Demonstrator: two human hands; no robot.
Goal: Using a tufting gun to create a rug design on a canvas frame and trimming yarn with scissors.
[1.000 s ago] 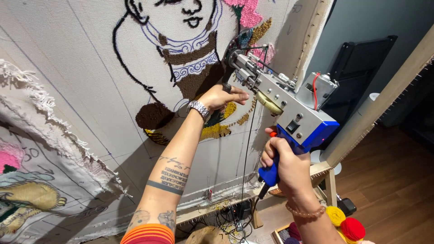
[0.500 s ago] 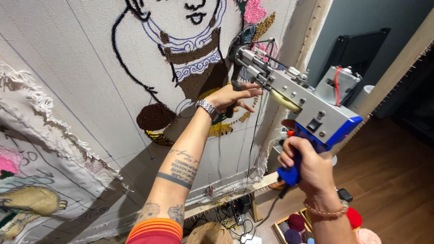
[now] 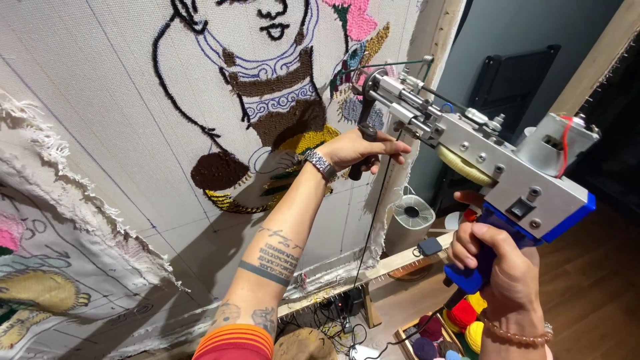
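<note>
The right hand [image 3: 497, 263] was clenched around the blue rear handle of the tufting gun [image 3: 480, 160], fingers wrapped tight, a bead bracelet at the wrist. The left hand [image 3: 357, 148] grasped the gun's black front grip, thumb and fingers closed round it, a metal watch [image 3: 321, 165] on that wrist and a tattooed forearm stretching back to an orange-striped sleeve. The gun sat between the two hands, right of centre, its silver body angled up and left so that its needle end met the stretched grey cloth [image 3: 100, 100] near the right edge of the frame. A thin dark yarn strand [image 3: 371, 220] hung down from the gun's front.

The cloth carried a partly tufted figure in brown, yellow, blue and pink, with black outlines. A wooden frame bar [image 3: 393, 263] ran along its lower edge. Left and nearer hung a second cloth with frayed white edges [image 3: 73, 207].

Low on the floor at the right, a wooden tray [image 3: 408, 331] held balls of yarn [image 3: 463, 313] in red, yellow and purple; how many I could not tell. Beyond it stood a small white fan [image 3: 410, 217], and cables lay tangled under the frame.
</note>
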